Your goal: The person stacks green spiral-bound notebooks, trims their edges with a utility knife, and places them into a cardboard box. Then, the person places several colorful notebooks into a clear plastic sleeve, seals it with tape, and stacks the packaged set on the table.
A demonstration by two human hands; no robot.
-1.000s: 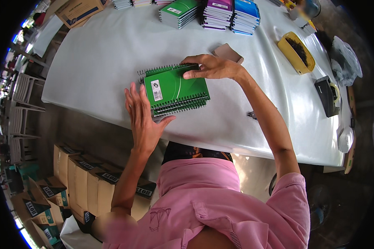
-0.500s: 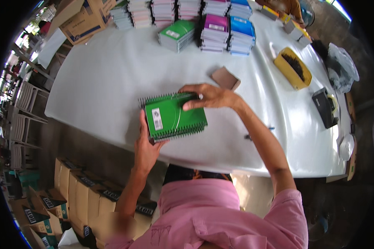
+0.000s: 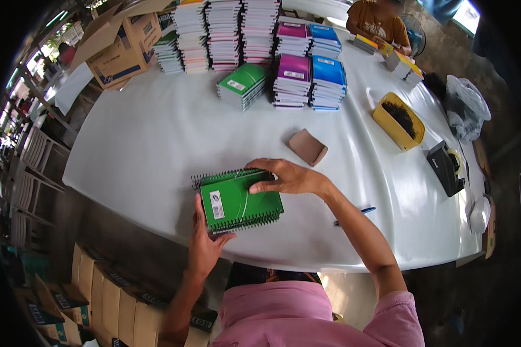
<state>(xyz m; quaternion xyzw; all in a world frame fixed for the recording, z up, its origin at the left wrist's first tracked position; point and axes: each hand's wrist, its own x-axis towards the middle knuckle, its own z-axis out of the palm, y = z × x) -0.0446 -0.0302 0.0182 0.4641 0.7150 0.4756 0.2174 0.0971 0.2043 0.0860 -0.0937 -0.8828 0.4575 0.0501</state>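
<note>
A small stack of green spiral notebooks point(image 3: 240, 199) is held between my two hands over the near part of the table. Black wire coils show along both its far and near edges, and the top cover carries a white label. My left hand point(image 3: 205, 246) grips the near left corner, thumb along the near edge and fingers up the left side. From the right, my right hand point(image 3: 289, 176) is closed over the far right corner, its thumb on the top cover. The fingertips beneath the stack are hidden.
Beyond lie a green notebook pile point(image 3: 243, 84), purple notebooks point(image 3: 292, 78), blue notebooks point(image 3: 328, 81) and tall white stacks. A bent brown cardboard piece point(image 3: 308, 147), a pen point(image 3: 367, 210), a yellow tub point(image 3: 399, 124) and a tape dispenser point(image 3: 446, 168) are rightward. Another person point(image 3: 382, 23) sits far right.
The view has tipped upward, so the table and hands appear lower in the picture and more of the far stacks shows. My grip on the notebooks looks nearly the same.
</note>
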